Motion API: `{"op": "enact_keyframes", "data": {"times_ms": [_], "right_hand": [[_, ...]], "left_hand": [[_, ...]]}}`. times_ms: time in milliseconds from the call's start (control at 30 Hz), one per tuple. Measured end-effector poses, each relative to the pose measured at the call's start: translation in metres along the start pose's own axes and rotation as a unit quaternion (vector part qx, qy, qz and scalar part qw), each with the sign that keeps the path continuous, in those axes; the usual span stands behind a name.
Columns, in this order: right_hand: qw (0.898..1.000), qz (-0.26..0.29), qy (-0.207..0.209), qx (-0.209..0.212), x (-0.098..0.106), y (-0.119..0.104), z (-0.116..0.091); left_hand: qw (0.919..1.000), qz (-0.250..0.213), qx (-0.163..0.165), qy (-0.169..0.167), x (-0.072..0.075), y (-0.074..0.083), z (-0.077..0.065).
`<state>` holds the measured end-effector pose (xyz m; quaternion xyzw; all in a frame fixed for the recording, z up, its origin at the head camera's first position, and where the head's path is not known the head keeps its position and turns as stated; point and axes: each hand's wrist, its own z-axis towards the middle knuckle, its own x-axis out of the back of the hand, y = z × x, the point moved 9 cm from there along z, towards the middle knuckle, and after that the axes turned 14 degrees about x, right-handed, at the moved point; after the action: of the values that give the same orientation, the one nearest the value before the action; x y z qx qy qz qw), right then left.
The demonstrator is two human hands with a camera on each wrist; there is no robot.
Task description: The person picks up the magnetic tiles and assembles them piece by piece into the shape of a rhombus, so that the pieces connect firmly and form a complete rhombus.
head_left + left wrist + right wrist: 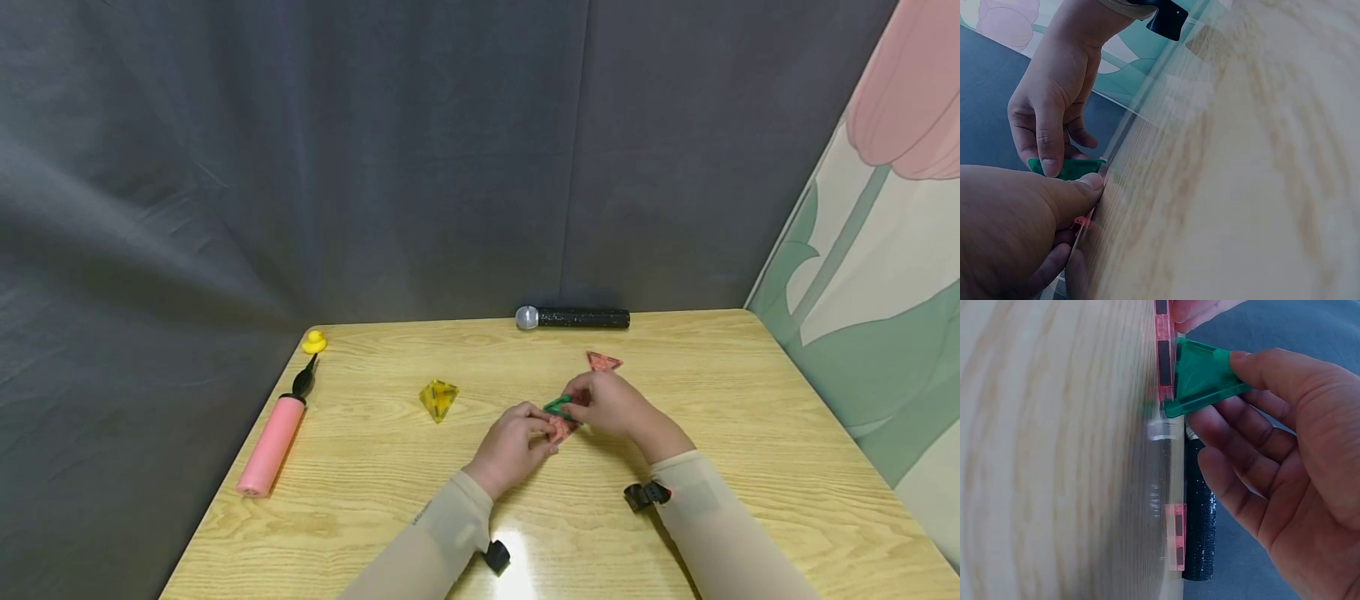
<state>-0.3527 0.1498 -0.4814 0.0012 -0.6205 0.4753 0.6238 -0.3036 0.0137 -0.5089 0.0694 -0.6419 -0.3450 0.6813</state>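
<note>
Between thumb and fingers my right hand pinches a translucent green triangular magnetic tile. The tile stands tilted up from the table, its lower edge right at a red magnetic tile that lies flat. My left hand grips that red tile by its near left side, thumb and fingertips at its edge, and partly hides it. A second red triangular tile lies just beyond my right hand. To the left is a yellow translucent tile shape, with faces standing up like a small pyramid.
A black microphone with a silver head lies along the back edge of the wooden table. At the left edge lies a pink hand pump with a black nozzle, and a yellow rubber duck sits at the back left corner.
</note>
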Motion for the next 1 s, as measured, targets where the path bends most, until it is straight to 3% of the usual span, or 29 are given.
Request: {"op": "enact_keyframes", "data": {"times_ms": [667,1000], "right_hand": [[1.0,0.001,-0.02,0.005,-0.002,0.0053,-0.0029],[1.0,0.021,-0.007,-0.001,0.0041,0.0043,-0.0067]], "left_hand": [[0.9998,-0.003,0.019,-0.003,-0.0014,-0.0046,0.0001],[0.9997,0.0,0.023,-0.011,-0.0024,-0.0052,-0.0007]]}}
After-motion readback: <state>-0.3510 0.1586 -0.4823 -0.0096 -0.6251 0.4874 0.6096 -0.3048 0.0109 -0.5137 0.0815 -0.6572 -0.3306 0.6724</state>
